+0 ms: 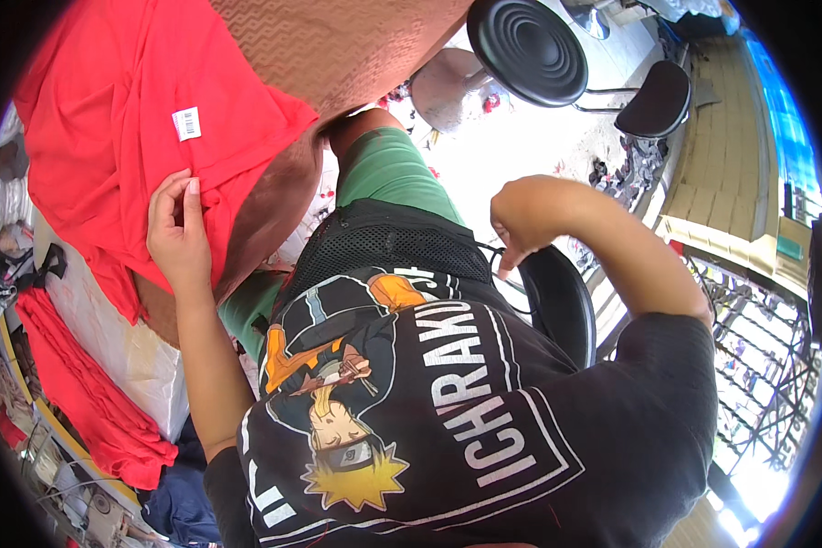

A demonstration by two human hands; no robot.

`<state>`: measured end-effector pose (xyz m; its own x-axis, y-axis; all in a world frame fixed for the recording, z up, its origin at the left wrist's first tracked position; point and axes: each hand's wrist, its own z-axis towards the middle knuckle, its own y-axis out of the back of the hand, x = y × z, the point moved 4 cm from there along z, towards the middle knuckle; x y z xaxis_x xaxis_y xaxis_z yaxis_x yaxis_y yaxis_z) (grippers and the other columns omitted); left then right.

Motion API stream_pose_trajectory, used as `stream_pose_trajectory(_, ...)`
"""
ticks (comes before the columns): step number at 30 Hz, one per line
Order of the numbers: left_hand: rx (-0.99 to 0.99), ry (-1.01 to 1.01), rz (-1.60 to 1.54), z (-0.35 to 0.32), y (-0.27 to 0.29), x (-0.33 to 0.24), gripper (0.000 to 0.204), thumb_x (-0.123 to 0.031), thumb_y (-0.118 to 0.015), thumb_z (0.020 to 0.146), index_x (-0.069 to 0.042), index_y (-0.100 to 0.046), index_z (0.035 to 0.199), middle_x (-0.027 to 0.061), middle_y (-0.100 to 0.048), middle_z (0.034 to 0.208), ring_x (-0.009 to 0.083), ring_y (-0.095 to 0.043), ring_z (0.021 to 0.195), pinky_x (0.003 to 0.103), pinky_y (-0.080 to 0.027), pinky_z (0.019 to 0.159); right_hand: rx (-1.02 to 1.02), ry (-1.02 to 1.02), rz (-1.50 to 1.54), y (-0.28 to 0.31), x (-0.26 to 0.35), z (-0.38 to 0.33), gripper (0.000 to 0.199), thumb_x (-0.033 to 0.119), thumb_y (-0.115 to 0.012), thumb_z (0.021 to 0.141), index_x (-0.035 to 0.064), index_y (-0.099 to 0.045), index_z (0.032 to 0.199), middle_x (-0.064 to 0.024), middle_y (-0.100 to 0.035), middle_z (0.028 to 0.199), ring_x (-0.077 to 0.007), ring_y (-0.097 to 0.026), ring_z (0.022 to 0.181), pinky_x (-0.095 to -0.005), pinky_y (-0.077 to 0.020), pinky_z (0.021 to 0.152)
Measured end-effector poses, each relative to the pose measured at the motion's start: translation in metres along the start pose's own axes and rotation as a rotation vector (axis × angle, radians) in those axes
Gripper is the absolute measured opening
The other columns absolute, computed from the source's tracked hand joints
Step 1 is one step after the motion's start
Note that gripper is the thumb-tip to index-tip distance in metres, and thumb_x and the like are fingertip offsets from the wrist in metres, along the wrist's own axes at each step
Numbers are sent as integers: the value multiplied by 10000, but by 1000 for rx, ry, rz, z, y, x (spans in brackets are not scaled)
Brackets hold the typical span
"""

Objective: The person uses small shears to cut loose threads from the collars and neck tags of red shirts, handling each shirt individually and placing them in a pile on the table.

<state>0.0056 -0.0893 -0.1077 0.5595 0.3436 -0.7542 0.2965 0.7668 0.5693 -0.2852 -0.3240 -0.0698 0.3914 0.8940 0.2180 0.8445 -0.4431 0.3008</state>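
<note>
your left hand, fingers loosely curled, hold unclear, on rumpled red cloth draped over the brown, zigzag-textured desk cover, your right hand, fingers bent, hold unclear, near black mesh fabric

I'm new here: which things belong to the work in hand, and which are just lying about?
Apparently in use:
red cloth under the left hand
its white label
brown cover beneath

Apparently lying about:
black round seat
dark blue cloth
floor scraps
</note>
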Motion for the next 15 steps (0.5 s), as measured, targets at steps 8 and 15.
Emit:
stream_pose_trajectory(8,12,-49,-3,1,1,1,118,-89,-631,904,20,-645,948,104,-666,1027,189,-626,953,304,-484,860,117,-76,-97,-44,-15,-8,215,276,-732,733,72,-715,798,-64,-679,634,-235,-673,673,-394,-516,652)
stream_pose_trajectory(15,-7,95,-305,2,20,-7,147,-101,-621,920,19,-668,991,65,-679,1000,110,-612,932,246,-478,847,-64,-145,-277,32,20,-44,457,502,-747,697,46,-707,701,-119,-668,655,-298,-657,675,-405,-507,655)
